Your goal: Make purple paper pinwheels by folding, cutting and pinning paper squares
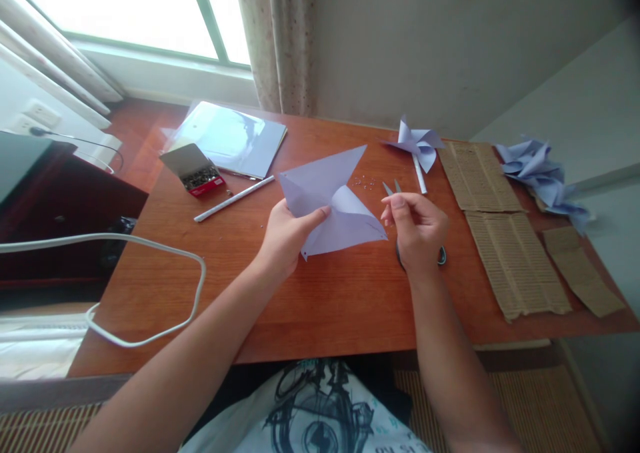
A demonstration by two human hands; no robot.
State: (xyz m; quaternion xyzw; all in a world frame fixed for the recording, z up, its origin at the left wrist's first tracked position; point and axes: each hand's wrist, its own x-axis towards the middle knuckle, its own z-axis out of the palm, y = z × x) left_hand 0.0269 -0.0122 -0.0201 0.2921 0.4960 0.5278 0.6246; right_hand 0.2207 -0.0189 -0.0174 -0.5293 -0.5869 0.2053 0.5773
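My left hand (287,236) holds a lilac paper sheet (330,203) that is cut and partly folded toward its middle, just above the wooden table (325,299). My thumb presses a folded corner near the paper's centre. My right hand (417,229) hovers beside the paper's right edge, fingers pinched together on something too small to make out. Scissors (393,187) lie under that hand, blades pointing away, handles mostly hidden. A finished lilac pinwheel (419,147) on a white stick lies further back.
An open box of pins (197,171), a white paper stick (234,199) and a plastic folder (230,137) lie at the back left. Corrugated cardboard pieces (500,226) and lilac paper pinwheels (543,173) sit right. A white cable (150,246) loops off the left edge.
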